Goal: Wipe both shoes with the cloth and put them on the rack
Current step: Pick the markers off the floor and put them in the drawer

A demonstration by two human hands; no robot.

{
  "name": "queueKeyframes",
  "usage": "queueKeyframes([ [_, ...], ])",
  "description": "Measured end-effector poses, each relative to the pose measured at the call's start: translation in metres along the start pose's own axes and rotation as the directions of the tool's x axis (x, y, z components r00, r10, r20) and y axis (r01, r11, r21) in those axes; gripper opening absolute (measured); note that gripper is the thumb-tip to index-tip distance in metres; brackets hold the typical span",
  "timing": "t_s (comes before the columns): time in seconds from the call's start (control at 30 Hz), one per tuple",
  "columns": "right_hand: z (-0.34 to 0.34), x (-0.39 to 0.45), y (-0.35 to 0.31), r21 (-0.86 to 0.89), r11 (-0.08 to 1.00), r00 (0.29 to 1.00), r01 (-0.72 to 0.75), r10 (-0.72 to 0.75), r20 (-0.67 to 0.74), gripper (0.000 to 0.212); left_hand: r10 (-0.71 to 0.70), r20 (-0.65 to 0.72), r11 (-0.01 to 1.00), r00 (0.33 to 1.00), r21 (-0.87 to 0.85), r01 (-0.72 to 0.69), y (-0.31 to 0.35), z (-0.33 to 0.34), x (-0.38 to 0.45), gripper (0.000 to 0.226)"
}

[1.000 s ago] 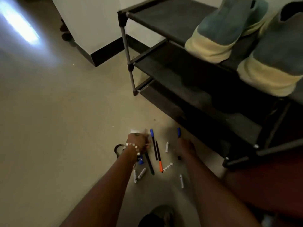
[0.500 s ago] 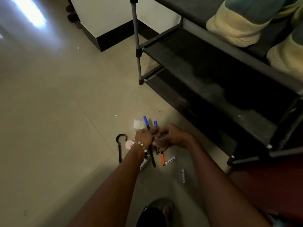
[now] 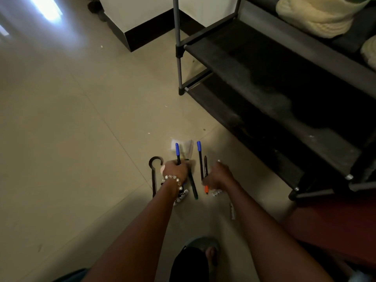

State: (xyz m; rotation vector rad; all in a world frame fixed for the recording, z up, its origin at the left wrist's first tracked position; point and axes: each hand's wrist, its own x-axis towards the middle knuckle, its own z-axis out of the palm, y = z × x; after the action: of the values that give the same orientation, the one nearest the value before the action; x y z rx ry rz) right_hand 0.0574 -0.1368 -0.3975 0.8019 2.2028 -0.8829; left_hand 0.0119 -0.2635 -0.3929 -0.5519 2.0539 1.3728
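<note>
With both shoes (image 3: 317,17) already seen on the rack (image 3: 264,58), the hands have been drawn apart, a blue-capped pen (image 3: 178,153) being gripped by the left hand (image 3: 176,169) and dark pens (image 3: 203,165) by the right hand (image 3: 217,176).

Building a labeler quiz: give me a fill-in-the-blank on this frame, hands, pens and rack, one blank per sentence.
1. The left hand grips a pen with a ____ cap.
2. The beaded bracelet sits on the ____ wrist.
3. The cream-soled shoes rest on the ____, not the floor.
4. The hooked black tool lies on the floor on the ____ hand's side.

Missing words: blue; left; rack; left
</note>
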Motion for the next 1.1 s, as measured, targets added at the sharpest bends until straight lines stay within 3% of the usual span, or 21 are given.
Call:
queueKeyframes([
  [0.13,-0.024,-0.005,-0.012,0.371,0.919,0.931,0.130,-0.242,0.272,0.016,-0.060,0.103,0.996,0.993,-0.064,0.067,0.001,0.001,-0.005,0.028],
  [0.23,-0.023,0.001,-0.020,0.397,0.894,0.897,0.207,-0.336,0.289,0.019,-0.071,0.076,0.995,0.995,-0.058,0.076,0.002,-0.005,-0.003,0.028],
  [0.27,-0.018,0.006,-0.021,0.356,0.908,0.926,0.220,-0.309,0.218,0.022,-0.061,0.028,0.997,0.998,-0.046,0.063,0.002,-0.008,-0.001,0.028],
  [0.33,0.001,0.019,-0.021,0.104,0.972,0.977,0.213,-0.208,-0.049,0.027,-0.064,-0.060,0.993,0.996,-0.108,0.057,-0.001,-0.016,0.006,0.027],
  [0.4,0.018,0.021,-0.018,-0.115,0.983,0.948,0.144,-0.171,-0.270,0.028,-0.106,-0.087,0.965,0.990,-0.251,0.082,-0.004,-0.023,0.010,0.023],
  [0.5,0.034,0.017,-0.016,-0.367,0.921,0.921,0.128,-0.247,-0.300,0.023,-0.149,-0.019,0.922,0.989,-0.365,0.132,-0.008,-0.025,0.006,0.022],
  [0.53,0.034,0.014,-0.017,-0.369,0.921,0.916,0.123,-0.248,-0.315,0.021,-0.148,-0.004,0.919,0.989,-0.370,0.136,-0.009,-0.025,0.007,0.021],
  [0.57,0.033,0.016,-0.018,-0.305,0.946,0.919,0.112,-0.215,-0.330,0.018,-0.139,0.000,0.926,0.990,-0.355,0.130,-0.010,-0.025,0.006,0.020],
  [0.63,0.023,0.016,-0.021,0.068,0.991,0.951,0.116,-0.091,-0.294,0.009,-0.109,0.001,0.940,0.994,-0.325,0.104,-0.011,-0.024,0.007,0.017],
  [0.7,0.008,0.013,-0.025,0.438,0.886,0.988,0.150,-0.128,-0.081,0.012,-0.059,0.006,0.958,0.998,-0.282,0.058,-0.010,-0.023,0.006,0.021],
  [0.8,-0.008,-0.002,-0.032,0.578,0.787,0.887,0.214,-0.404,0.222,0.013,-0.002,0.035,0.960,0.999,-0.279,0.011,-0.006,-0.025,0.005,0.031],
  [0.87,-0.008,-0.003,-0.035,0.577,0.785,0.856,0.227,-0.443,0.266,0.024,-0.005,0.017,0.968,1.000,-0.252,0.009,-0.005,-0.029,0.007,0.036],
  [0.93,0.004,0.008,-0.033,0.520,0.824,0.915,0.223,-0.361,0.180,0.030,-0.034,-0.047,0.967,0.998,-0.254,0.021,-0.006,-0.036,0.009,0.030],
  [0.97,0.012,0.014,-0.030,0.400,0.887,0.950,0.231,-0.294,0.105,0.030,-0.055,-0.096,0.960,0.994,-0.279,0.026,-0.008,-0.041,0.010,0.027],
  [1.03,0.028,0.020,-0.022,-0.023,0.976,0.975,0.218,-0.219,-0.048,0.030,-0.094,-0.199,0.936,0.975,-0.352,0.019,-0.014,-0.052,0.016,0.026],
  [1.1,0.043,0.016,-0.018,-0.178,0.963,0.969,0.203,-0.224,-0.105,0.029,-0.116,-0.239,0.917,0.964,-0.400,0.012,-0.021,-0.061,0.018,0.029],
])
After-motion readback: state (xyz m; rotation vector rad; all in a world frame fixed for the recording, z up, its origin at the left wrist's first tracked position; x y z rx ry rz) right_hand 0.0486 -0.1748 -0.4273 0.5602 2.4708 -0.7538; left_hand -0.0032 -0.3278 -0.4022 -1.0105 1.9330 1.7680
